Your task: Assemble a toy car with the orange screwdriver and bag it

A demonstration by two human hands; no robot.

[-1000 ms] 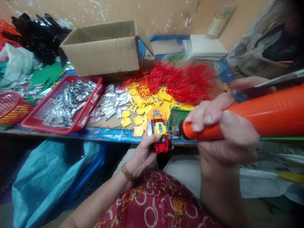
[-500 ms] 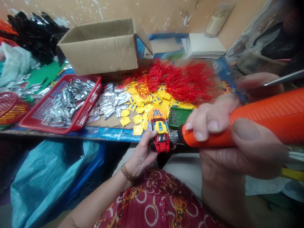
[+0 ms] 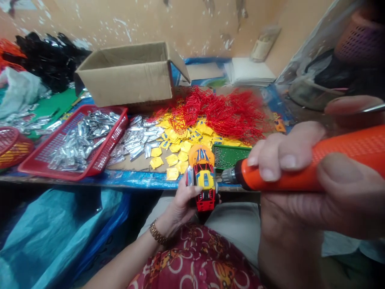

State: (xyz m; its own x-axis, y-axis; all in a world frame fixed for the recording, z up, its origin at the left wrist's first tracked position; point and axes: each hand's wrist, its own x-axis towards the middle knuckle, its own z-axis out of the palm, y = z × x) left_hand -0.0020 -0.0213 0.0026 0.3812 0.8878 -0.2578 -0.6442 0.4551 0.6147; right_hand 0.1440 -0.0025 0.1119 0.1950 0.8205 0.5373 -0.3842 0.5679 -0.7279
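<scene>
My left hand point(image 3: 187, 197) is closed around a toy car point(image 3: 205, 179) with an orange front, a yellow roof and a red frame at the rear. The car is held over my lap at the table's front edge. My right hand point(image 3: 300, 168) grips an orange electric screwdriver point(image 3: 279, 175), its tip pointing left toward the car's side. A small gap seems to lie between tip and car. A thin metal tool point(image 3: 373, 107) also shows at the right hand's upper fingers. Just beyond the screwdriver tip, a green tray point(image 3: 230, 155) holds many small screws.
Yellow parts point(image 3: 177, 148) and red frame parts point(image 3: 222, 112) lie heaped on the table. A red basket point(image 3: 99, 158) holds silvery parts, with more silvery pieces point(image 3: 140, 138) beside it. Behind stands a cardboard box point(image 3: 129, 82). A blue bag point(image 3: 60, 237) hangs below the table at left.
The screwdriver has drawn back to the right, away from the car's side. The car sits slightly lower in view, still in my left hand. The camera view has tilted up a little.
</scene>
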